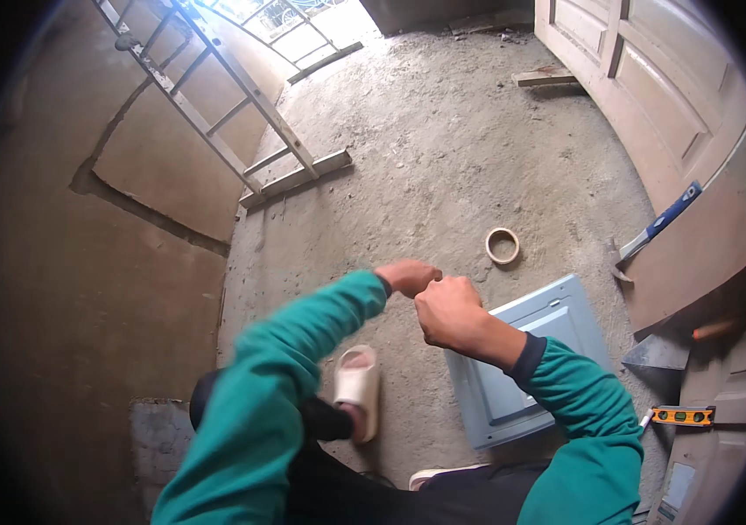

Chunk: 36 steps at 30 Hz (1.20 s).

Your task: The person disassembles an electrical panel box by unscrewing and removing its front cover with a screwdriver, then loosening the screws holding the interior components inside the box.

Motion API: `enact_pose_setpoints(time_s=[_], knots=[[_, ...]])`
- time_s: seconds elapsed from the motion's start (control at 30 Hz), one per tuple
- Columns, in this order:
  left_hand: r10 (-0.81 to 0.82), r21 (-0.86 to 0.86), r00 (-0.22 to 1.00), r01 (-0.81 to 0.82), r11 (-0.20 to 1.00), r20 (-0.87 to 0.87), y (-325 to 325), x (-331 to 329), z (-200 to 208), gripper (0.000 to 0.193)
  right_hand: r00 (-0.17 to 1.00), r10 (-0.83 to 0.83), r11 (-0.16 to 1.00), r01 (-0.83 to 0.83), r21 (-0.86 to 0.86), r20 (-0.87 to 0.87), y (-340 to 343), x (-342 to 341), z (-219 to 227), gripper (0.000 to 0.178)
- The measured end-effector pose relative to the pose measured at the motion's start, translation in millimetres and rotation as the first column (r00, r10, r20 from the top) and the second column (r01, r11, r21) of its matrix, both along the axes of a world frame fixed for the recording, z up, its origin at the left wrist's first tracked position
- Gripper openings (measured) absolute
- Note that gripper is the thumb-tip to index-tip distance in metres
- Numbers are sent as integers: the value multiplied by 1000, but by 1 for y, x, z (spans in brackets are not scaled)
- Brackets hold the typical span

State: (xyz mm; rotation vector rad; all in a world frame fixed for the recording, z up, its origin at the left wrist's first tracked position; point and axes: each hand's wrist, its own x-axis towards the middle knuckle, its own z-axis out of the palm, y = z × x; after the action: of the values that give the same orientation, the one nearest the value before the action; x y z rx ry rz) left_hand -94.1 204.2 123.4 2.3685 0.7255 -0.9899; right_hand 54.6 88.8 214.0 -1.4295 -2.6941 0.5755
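Observation:
My left hand (410,277) and my right hand (450,312) are close together in front of me, above the concrete floor. Both have curled fingers. The right is a fist, and it partly covers the left hand's fingertips. Anything pinched between them is too small or hidden to make out. Beneath my right wrist, a light grey metal panel cover (493,398) lies flat on the floor. Just beyond the cover, a roll of tape (490,254) rests on its side, its open ring facing up.
At the left, a ladder (231,116) leans by a wall with a cut groove (150,213). Panelled doors (662,96) line the right. A blue-handled hammer (672,213), a trowel (658,353) and an orange spirit level (684,416) lie there. A wood piece (545,77) is farther off.

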Motion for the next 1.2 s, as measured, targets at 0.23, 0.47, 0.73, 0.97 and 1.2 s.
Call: enact_pose_setpoints(time_s=[0.23,0.47,0.73,0.97,1.2], knots=[[600,-719,-480,-650,247,640,-150,-3,-175,51,1000,-21,996,21,-85,2,3,-24,-5,21],[650,-752,-449,-585,304,613,-168,0,-166,57,935,-95,907,223,-358,342,11,-27,10,32],[761,-797,-422,-570,199,492,-176,14,-148,55,394,-643,-192,748,-636,657,20,-57,10,28],[644,-721,-448,-649,243,620,-168,-9,-152,41,886,-54,777,327,-537,461,-2,-43,-15,28],[639,-742,-481,-633,221,601,-164,-3,-156,41,592,456,888,-253,-384,665,24,-67,11,32]])
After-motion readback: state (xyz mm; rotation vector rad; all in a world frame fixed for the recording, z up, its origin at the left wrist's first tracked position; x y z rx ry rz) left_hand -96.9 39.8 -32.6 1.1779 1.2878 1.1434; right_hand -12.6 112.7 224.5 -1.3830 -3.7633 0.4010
